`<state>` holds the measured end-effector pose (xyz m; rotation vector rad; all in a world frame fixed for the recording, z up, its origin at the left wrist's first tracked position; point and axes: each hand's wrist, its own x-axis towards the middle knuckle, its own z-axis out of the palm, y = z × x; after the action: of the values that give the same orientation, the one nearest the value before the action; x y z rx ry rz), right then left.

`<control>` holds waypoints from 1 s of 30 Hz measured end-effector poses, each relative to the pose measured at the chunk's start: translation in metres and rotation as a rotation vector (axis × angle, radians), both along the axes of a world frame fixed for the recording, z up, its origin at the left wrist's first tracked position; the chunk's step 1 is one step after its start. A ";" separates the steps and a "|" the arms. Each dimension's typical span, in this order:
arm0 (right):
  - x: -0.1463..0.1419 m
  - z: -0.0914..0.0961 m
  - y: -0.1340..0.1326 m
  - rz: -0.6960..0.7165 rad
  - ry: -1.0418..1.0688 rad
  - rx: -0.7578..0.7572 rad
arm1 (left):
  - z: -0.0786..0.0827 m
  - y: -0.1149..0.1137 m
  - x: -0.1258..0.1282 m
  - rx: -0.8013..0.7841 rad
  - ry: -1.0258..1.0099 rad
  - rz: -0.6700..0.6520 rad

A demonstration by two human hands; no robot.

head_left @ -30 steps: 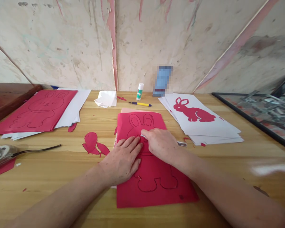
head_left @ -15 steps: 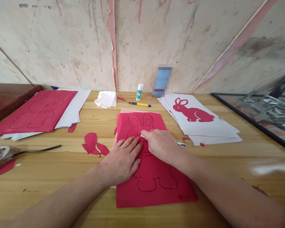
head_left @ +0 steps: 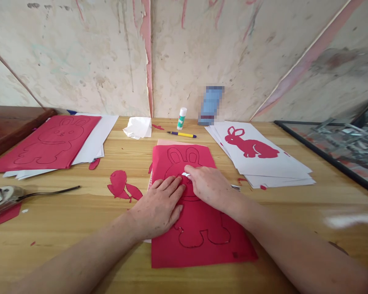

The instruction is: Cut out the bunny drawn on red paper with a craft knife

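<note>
A red paper sheet [head_left: 184, 256] with a bunny outlined in dark ink lies in front of me, over other paper whose edges show behind and at its left. My left hand [head_left: 161, 206] rests on the sheet's left half, its fingers stretched flat beside the drawn face. Across from it, my right hand [head_left: 207, 183] is closed in a pinch on a small white blade-like tool [head_left: 185, 174]. The tool's tip is at the face, close to my left fingertips. My hands cover part of the face and body outline.
Left are red sheets [head_left: 46, 143] with another bunny drawing, a tape measure [head_left: 1, 200] and red scraps [head_left: 118, 183]. Behind stand a glue stick [head_left: 181, 119], a pen [head_left: 182, 134] and crumpled white paper [head_left: 138, 128]. Right are a red rabbit cutout [head_left: 254, 147] and a black-edged tray [head_left: 325, 153].
My right hand has shifted very slightly, and more of the small white tool shows beneath its fingers. The left hand stays flat on the sheet. The whole view has moved a little.
</note>
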<state>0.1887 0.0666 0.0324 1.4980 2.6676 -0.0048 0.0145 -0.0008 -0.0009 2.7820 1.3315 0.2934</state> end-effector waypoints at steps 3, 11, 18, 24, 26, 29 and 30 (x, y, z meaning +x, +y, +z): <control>-0.002 0.001 -0.001 0.011 -0.005 0.008 | 0.000 0.000 0.000 0.000 -0.007 -0.001; 0.000 0.003 -0.004 0.031 -0.016 0.008 | 0.000 0.001 -0.001 0.012 -0.010 -0.005; 0.003 0.001 -0.001 -0.023 -0.001 0.011 | -0.001 0.000 -0.001 0.012 -0.024 -0.002; 0.001 -0.002 0.002 0.002 0.017 0.015 | 0.000 0.000 -0.001 0.009 -0.018 -0.003; 0.001 -0.001 0.002 0.004 0.017 0.022 | 0.000 0.000 -0.001 0.010 -0.017 -0.004; 0.001 0.000 0.002 0.010 0.020 0.031 | -0.001 0.000 -0.001 0.013 -0.015 -0.004; 0.001 0.000 0.002 0.012 0.026 0.030 | -0.001 0.000 -0.001 0.014 -0.014 -0.004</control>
<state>0.1901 0.0684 0.0323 1.5009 2.7088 0.0170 0.0139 -0.0006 -0.0016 2.7883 1.3259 0.3220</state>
